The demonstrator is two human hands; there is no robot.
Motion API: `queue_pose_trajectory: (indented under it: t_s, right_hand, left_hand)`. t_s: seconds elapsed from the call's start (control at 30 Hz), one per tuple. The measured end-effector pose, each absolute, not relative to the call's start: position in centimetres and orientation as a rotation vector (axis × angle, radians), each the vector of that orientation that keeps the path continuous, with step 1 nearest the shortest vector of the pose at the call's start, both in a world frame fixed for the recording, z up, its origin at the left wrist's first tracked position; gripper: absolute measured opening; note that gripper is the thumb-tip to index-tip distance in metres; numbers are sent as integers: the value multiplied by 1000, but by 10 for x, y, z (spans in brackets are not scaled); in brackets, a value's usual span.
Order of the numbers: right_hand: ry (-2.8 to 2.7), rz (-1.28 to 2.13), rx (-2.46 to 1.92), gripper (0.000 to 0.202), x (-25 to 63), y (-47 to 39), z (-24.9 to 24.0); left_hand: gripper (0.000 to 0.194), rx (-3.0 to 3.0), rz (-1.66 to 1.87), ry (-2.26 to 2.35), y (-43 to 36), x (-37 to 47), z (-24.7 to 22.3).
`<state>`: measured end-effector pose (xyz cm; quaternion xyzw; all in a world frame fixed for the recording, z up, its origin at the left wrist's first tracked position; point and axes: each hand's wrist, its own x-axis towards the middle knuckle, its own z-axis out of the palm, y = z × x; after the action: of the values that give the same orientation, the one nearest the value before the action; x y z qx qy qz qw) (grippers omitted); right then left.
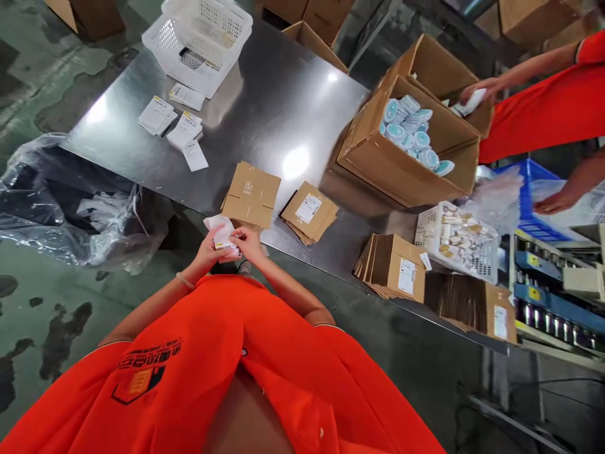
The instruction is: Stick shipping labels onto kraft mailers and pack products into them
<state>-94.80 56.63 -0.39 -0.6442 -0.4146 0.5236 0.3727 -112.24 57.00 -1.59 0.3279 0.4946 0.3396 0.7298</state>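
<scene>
Near the table's front edge, my left hand point(207, 252) grips a white label sheet point(221, 232) that has small print and a yellow mark. My right hand point(248, 244) pinches the same sheet at its right side. Just beyond my hands lies a stack of flat brown cartons point(250, 194) without a label on top. To its right is a smaller stack of flat cartons point(308, 212) with a white label on the top one. Piles of white labels point(184, 130) lie farther back on the left of the metal table point(278, 94).
White baskets point(201, 47) stand back left; a plastic-lined bin point(70, 208) is at left. On the right are an open box of round packs point(401, 170), labelled carton stacks point(399, 268), a white basket point(428, 227) and a roller conveyor point(558, 309). Another person's hand point(486, 88) reaches into a box.
</scene>
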Motion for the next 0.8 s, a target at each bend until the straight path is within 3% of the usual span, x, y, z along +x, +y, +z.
queue_pose_trajectory:
  t_s: [0.13, 0.27, 0.5, 0.8]
  right_hand:
    - [-1061, 1360, -1659, 12, -938, 567, 3]
    - [-1236, 1164, -1661, 2, -925, 558, 4]
    - [-1443, 891, -1657, 20, -916, 544, 9]
    - [-1233, 641, -1936, 9, -839, 706, 27]
  left_hand:
    - [94, 851, 669, 1086, 579, -1116, -15]
    - [86, 887, 633, 1124, 592, -1108, -17]
    - [74, 848, 446, 1110, 595, -1106, -20]
    - [61, 724, 335, 1042, 586, -1097, -24]
